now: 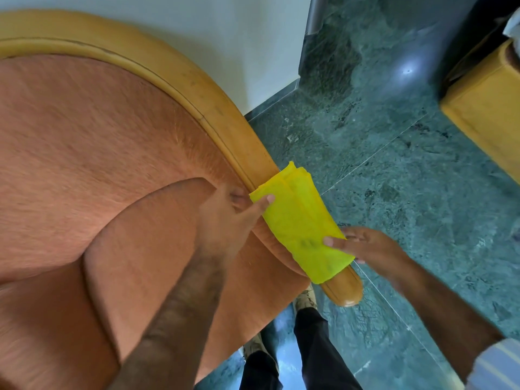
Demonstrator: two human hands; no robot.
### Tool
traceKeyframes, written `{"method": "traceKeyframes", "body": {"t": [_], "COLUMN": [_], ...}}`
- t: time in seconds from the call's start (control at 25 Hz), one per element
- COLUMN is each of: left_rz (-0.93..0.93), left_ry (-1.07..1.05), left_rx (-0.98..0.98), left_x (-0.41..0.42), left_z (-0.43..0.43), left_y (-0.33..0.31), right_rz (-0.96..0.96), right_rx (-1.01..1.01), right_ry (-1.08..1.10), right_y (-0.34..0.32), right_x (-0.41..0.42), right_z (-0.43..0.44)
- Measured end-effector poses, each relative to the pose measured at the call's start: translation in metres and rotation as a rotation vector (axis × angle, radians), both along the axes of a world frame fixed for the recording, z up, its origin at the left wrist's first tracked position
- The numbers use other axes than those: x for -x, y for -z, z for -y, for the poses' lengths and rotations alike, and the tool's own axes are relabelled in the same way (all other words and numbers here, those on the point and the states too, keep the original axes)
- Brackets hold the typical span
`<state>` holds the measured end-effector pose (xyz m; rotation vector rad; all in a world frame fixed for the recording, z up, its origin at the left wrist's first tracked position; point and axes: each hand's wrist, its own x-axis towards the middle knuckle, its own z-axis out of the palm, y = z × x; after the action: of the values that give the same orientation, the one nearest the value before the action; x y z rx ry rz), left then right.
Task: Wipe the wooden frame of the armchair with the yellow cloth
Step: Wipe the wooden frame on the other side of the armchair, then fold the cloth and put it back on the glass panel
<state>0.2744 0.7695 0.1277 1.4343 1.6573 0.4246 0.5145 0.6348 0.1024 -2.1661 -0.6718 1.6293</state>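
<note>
Both hands are pinching the yellow cloth [302, 223] wrapped over the armchair's wooden frame [180, 80].

Left hand [225, 218] is lying on the orange upholstery [84, 136], its thumb pressing the cloth's upper inner edge; right hand [371, 251] is gripping the lower outer edge from the floor [394, 164] side. Cloth is covering the arm rail just above its rounded front end [347, 294].

Green marble floor [394, 170], white wall [230, 38], yellow wooden block [484, 108] at right.
</note>
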Motion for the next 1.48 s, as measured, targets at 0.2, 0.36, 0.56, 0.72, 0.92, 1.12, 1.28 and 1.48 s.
{"method": "traceKeyframes", "body": {"t": [0.2, 0.36, 0.56, 0.72, 0.92, 1.12, 1.28, 1.48], "left_rz": [0.284, 0.484, 0.669, 0.637, 0.688, 0.686, 0.703, 0.642], "left_ry": [-0.187, -0.281, -0.464, -0.610, -0.978, -1.385, -1.681, -2.003], "left_rx": [0.289, 0.253, 0.160, 0.081, -0.106, -0.291, -0.445, -0.558], "left_x": [-0.019, 0.002, 0.084, 0.177, 0.291, 0.364, 0.388, 0.381], "left_z": [0.005, -0.003, 0.007, 0.048, 0.132, 0.251, 0.361, 0.492], "left_y": [0.011, -0.007, -0.029, -0.041, -0.054, -0.069, -0.074, -0.063], "right_rz": [-0.038, -0.097, -0.254, -0.361, -0.529, -0.540, -0.547, -0.577], "right_rx": [-0.072, -0.219, -0.371, -0.399, -0.319, -0.285, -0.267, -0.202], "right_ry": [0.007, 0.076, 0.039, -0.159, -0.500, -0.830, -1.152, -1.466], "right_y": [-0.006, -0.028, -0.048, -0.063, -0.089, -0.121, -0.138, -0.124], "right_x": [-0.004, 0.004, 0.055, 0.139, 0.280, 0.439, 0.549, 0.629], "right_z": [-0.003, -0.022, -0.072, -0.118, -0.145, -0.107, -0.037, 0.081]}}
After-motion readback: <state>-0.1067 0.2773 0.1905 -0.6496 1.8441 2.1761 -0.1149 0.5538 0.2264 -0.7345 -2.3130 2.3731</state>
